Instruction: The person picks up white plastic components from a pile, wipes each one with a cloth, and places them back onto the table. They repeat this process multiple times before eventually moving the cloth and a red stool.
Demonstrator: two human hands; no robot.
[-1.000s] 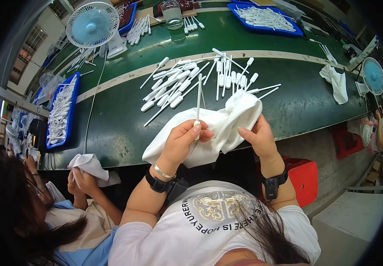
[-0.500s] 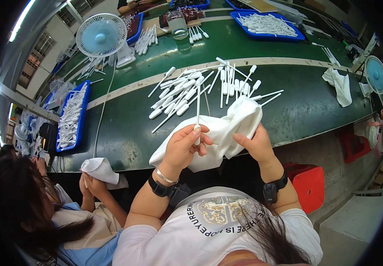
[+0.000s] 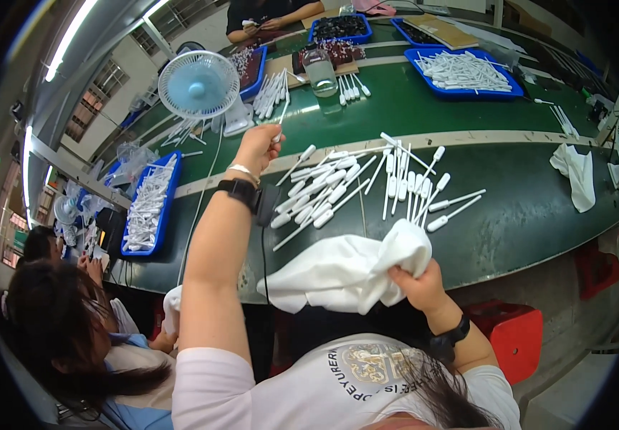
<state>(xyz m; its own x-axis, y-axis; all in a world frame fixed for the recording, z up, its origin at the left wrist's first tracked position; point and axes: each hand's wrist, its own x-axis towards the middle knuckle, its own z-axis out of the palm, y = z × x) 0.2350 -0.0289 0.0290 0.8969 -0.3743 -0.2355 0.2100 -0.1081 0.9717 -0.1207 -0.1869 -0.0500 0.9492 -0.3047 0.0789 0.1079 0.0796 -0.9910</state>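
Observation:
My left hand is stretched far forward over the green bench, its fingers closed round a thin white plastic stick that points up and away. The stick's lower end is hidden in the fingers. Near the bench's front edge my right hand grips a bunched white cloth, which spreads to the left and hangs partly over the edge. Between the hands lies a loose heap of white sticks with thick oval ends. More such sticks lie just beyond the cloth.
Blue trays of white sticks stand at the left and far right. A fan, a clear jar and a row of sticks are beyond my left hand. Another cloth lies right. A co-worker sits close at my left.
My left hand has moved forward and left, carrying the stick from above the cloth to the bench's far part. My right hand still holds the cloth. The view has shifted.

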